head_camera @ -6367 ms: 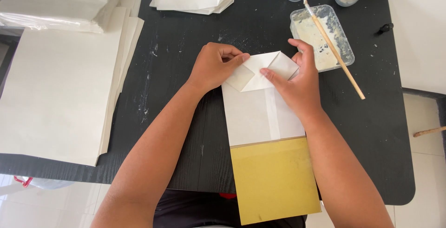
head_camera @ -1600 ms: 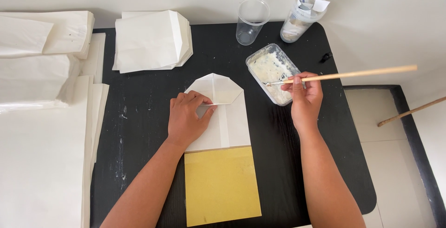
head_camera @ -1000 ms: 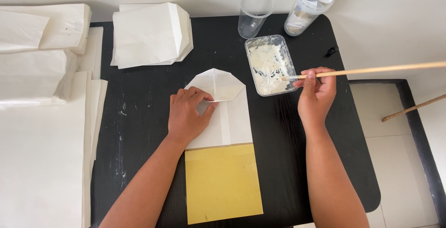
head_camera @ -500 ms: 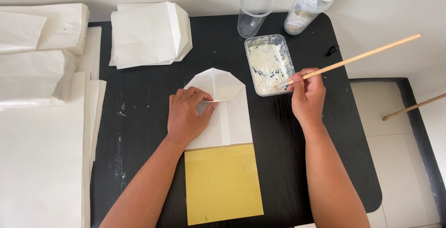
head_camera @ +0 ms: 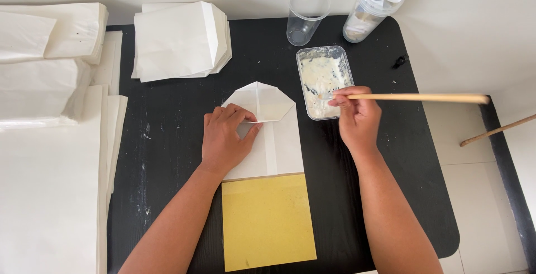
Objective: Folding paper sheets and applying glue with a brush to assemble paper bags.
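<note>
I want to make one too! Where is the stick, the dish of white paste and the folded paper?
wooden stick (head_camera: 424, 97), head view, middle of its shaft
paste tray (head_camera: 306, 54), head view, its far left rim
folded white paper (head_camera: 282, 140), head view, its flat right half

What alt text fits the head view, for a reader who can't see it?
A person's left hand presses flat on a folded white paper bag lying over a yellow board on a black table, while the right hand holds a wooden stick with its tip in a clear tray of white paste. Stacks of white paper lie behind and to the left.
</note>
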